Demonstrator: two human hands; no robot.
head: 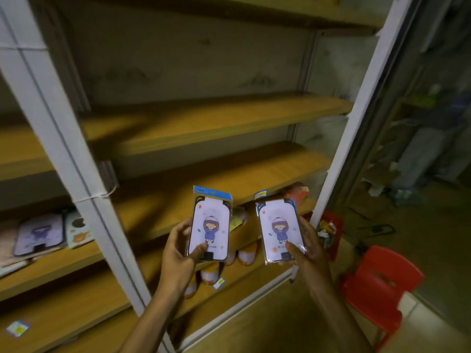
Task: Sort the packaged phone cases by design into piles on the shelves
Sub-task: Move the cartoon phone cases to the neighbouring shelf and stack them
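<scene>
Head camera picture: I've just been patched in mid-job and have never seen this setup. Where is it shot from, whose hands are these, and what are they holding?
There is no machine here. A person wears one wide-angle camera on the head, looking forward and down, so the two arms reaching in from the bottom are that person's own.

The left hand grips one packaged phone case, with a blue header card on top. The right hand grips a second packaged case. Both show what looks like the same cartoon figure in a purple outfit, so they seem to belong in one pile.

Behind them stand wooden shelves in a white metal frame. On a lower shelf at left lie other cases with different designs. More packages lie below the hands, too blurred to identify. A red plastic stool stands on the floor at right.
</scene>
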